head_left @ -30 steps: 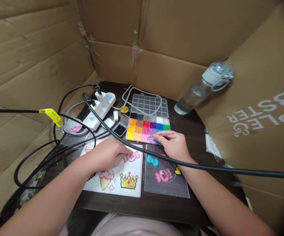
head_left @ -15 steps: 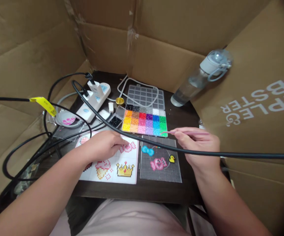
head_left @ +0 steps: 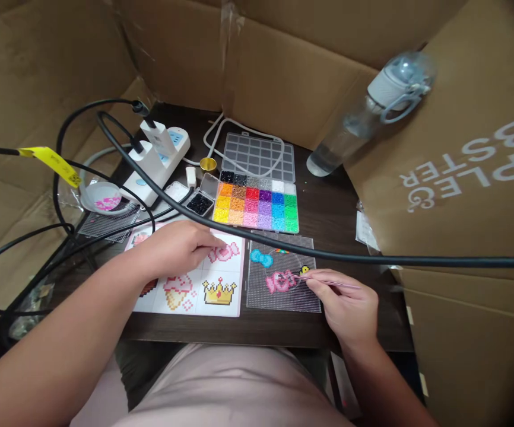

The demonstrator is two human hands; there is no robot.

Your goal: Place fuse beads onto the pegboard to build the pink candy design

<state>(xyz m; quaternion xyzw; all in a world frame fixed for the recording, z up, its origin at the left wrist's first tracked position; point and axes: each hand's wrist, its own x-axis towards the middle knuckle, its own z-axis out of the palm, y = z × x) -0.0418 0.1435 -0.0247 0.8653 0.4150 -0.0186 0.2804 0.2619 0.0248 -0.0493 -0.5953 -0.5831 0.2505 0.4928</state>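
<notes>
My left hand [head_left: 186, 246] rests on the pattern sheet [head_left: 190, 306]. Its index finger is stretched out onto the pink candy picture [head_left: 224, 252], the other fingers curl under, and nothing shows in it. In my right hand [head_left: 348, 305] is a pair of pink tweezers [head_left: 339, 283], pinched between thumb and fingers. Their tips are at the right end of the pink bead candy [head_left: 281, 281] on the clear pegboard [head_left: 261, 301]. A blue bead bow [head_left: 261, 257] and a yellow bead duck [head_left: 304, 270], partly hidden by the right hand, also sit on the board. Any bead at the tips is too small to make out.
Behind the board stands a sorted bead box [head_left: 257, 204] with its lid open. A small box of black beads [head_left: 199, 203], a gold cup [head_left: 208, 165] and a power strip [head_left: 159, 169] are to its left. A black cable [head_left: 328, 252] crosses in front; a water bottle [head_left: 350, 133] stands back right.
My right hand has moved the tweezers from the front right of the bead box down to the pink bead candy. The left hand stays at the candy picture. The whole view has shifted slightly.
</notes>
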